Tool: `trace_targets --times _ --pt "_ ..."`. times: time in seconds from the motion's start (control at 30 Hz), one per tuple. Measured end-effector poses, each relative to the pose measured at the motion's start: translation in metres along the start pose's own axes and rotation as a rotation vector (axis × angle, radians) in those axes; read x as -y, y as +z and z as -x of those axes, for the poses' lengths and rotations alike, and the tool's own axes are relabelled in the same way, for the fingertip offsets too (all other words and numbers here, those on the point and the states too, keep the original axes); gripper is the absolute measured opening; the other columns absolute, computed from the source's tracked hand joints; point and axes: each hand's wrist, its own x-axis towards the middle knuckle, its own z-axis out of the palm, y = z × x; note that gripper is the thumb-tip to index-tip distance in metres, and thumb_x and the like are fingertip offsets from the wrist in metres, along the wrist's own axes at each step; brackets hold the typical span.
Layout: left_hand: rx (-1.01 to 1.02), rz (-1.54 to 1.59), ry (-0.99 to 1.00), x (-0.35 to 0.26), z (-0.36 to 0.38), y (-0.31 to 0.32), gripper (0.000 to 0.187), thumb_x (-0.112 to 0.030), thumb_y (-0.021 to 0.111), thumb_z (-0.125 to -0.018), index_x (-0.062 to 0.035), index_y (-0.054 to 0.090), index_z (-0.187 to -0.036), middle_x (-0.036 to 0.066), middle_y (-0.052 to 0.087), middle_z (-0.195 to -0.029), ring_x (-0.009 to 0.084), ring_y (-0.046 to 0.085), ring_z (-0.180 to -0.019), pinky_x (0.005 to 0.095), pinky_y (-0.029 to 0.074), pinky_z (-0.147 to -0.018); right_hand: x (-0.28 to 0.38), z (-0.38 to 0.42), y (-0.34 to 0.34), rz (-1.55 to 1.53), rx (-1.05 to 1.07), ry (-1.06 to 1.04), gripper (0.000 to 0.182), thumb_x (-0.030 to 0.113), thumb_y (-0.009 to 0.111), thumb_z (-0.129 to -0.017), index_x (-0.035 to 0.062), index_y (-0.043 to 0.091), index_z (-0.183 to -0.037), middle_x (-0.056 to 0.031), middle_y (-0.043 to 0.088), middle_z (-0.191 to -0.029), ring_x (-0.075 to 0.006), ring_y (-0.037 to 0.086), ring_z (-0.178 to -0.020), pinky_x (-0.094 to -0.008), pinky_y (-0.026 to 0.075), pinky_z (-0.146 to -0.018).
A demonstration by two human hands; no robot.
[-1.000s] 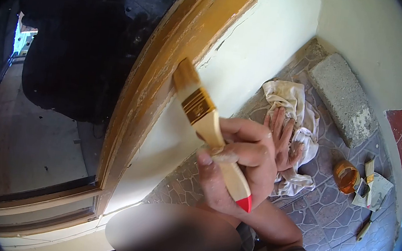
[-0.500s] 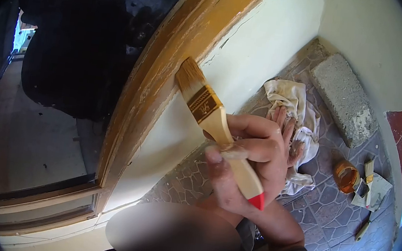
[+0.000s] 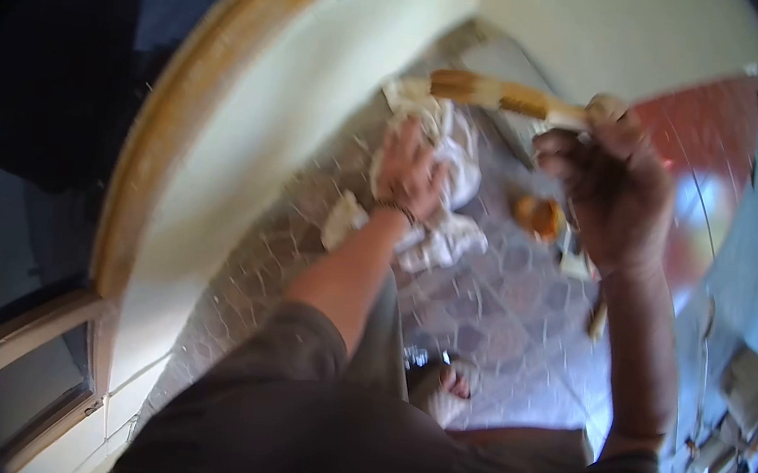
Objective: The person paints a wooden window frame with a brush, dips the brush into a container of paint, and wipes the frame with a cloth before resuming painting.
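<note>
My right hand [image 3: 623, 185] grips a flat paintbrush [image 3: 516, 98] by its handle, up in the air at the right of the view. The bristles point left and look stained amber-brown. My left hand [image 3: 412, 173] lies with fingers spread on a crumpled whitish cloth [image 3: 464, 167] on the floor. Below the raised brush, a small jar [image 3: 542, 218] with amber contents stands on the tiles. A pale flat piece [image 3: 575, 264] is beside it, partly hidden by my right hand and forearm. Motion blurs much of this.
At left, a yellow-brown wooden frame [image 3: 162, 109] borders dark glass, with a pale wall [image 3: 324, 62] alongside. A concrete block [image 3: 503, 64] rests in the corner behind the brush. A light handle [image 3: 597, 319] lies on the tiled floor [image 3: 503, 297]. Assorted items [image 3: 728, 454] are at far right.
The brush has left the wooden frame and swung right with my right hand, toward the jar's side. My view has turned rightward. My left hand remains on the cloth.
</note>
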Motion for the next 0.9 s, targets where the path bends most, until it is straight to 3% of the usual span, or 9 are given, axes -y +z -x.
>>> trace_targets --times 0.03,0.1,0.23,0.3,0.57,0.63,0.67,0.8,0.9 --pt "-0.093 -0.002 0.043 -0.001 -0.006 0.003 0.030 -0.030 0.059 -0.089 -0.0018 0.064 -0.096 0.022 0.047 -0.139 0.0371 0.041 -0.133 0.0512 0.026 -0.115 0.019 0.016 -0.013 0.160 -0.031 0.014 0.022 0.012 0.055 -0.091 -0.0037 0.055 -0.106 -0.0195 0.066 -0.092 -0.0291 0.070 -0.086 -0.0363 0.060 -0.079" --pt "0.034 -0.013 0.016 0.005 -0.006 0.007 0.031 -0.032 0.055 -0.091 -0.0054 0.066 -0.104 0.021 0.041 -0.145 0.0351 0.033 -0.139 0.0508 0.020 -0.117 0.035 0.059 -0.032 0.329 -0.199 -0.082 0.021 0.008 0.055 -0.090 -0.0036 0.054 -0.108 -0.0185 0.066 -0.092 -0.0295 0.070 -0.086 -0.0364 0.060 -0.081" --pt "0.039 0.037 -0.041 -0.002 -0.007 0.006 0.032 -0.030 0.056 -0.089 -0.0039 0.064 -0.106 0.019 0.045 -0.139 0.0354 0.037 -0.135 0.0497 0.025 -0.114 0.018 0.133 -0.095 0.158 -0.362 -0.216 0.020 0.003 0.054 -0.089 -0.0031 0.054 -0.108 -0.0146 0.065 -0.095 -0.0254 0.067 -0.090 -0.0362 0.057 -0.088" --pt "0.278 0.090 -0.133 -0.012 -0.010 -0.014 0.037 -0.032 0.056 -0.090 -0.0045 0.062 -0.115 0.019 0.041 -0.142 0.0344 0.035 -0.136 0.0490 0.025 -0.114 -0.008 0.161 -0.116 0.094 -0.465 -0.212 0.018 0.003 0.054 -0.089 -0.0013 0.053 -0.106 -0.0122 0.063 -0.095 -0.0229 0.066 -0.090 -0.0344 0.056 -0.088" --pt "0.174 -0.195 0.020 -0.049 0.044 -0.045 0.050 -0.036 0.064 -0.085 -0.0061 0.056 -0.124 0.018 0.046 -0.135 0.0337 0.047 -0.125 0.0482 0.034 -0.106 -0.077 0.197 -0.114 -0.250 -0.466 -0.380 0.014 0.003 0.056 -0.088 0.0023 0.054 -0.102 -0.0126 0.065 -0.100 -0.0224 0.067 -0.090 -0.0321 0.060 -0.082" --pt "0.238 -0.137 -0.112 -0.061 0.047 -0.058 0.048 -0.033 0.065 -0.084 -0.0077 0.055 -0.124 0.017 0.050 -0.131 0.0336 0.050 -0.121 0.0479 0.036 -0.101 -0.072 0.204 -0.115 -0.271 -0.410 -0.406 0.017 0.003 0.057 -0.088 0.0021 0.054 -0.105 -0.0142 0.065 -0.103 -0.0229 0.067 -0.092 -0.0339 0.058 -0.085" --pt "0.193 -0.084 -0.049 -0.064 0.049 -0.061 0.033 -0.025 0.066 -0.081 -0.0070 0.060 -0.107 0.016 0.060 -0.113 0.0332 0.057 -0.109 0.0464 0.040 -0.093 -0.067 0.207 -0.110 -0.266 -0.391 -0.455 0.017 0.004 0.057 -0.089 0.0023 0.054 -0.105 -0.0143 0.065 -0.103 -0.0231 0.067 -0.093 -0.0351 0.057 -0.087" --pt "0.199 -0.020 0.012 -0.086 0.053 -0.059 0.011 -0.017 0.065 -0.080 -0.0060 0.065 -0.080 0.014 0.066 -0.090 0.0311 0.062 -0.096 0.0433 0.042 -0.090 -0.054 0.220 -0.111 -0.229 -0.391 -0.594 0.017 0.007 0.057 -0.092 0.0016 0.053 -0.107 -0.0150 0.064 -0.105 -0.0236 0.067 -0.095 -0.0385 0.055 -0.091" --pt "0.055 0.010 0.153 -0.096 0.061 -0.053 0.018 -0.020 0.071 -0.075 -0.0063 0.059 -0.073 0.013 0.064 -0.082 0.0321 0.061 -0.086 0.0457 0.042 -0.086 -0.049 0.219 -0.113 -0.174 -0.435 -0.671 0.015 0.007 0.057 -0.094 0.0001 0.053 -0.107 -0.0164 0.064 -0.107 -0.0235 0.067 -0.096 -0.0375 0.057 -0.088"
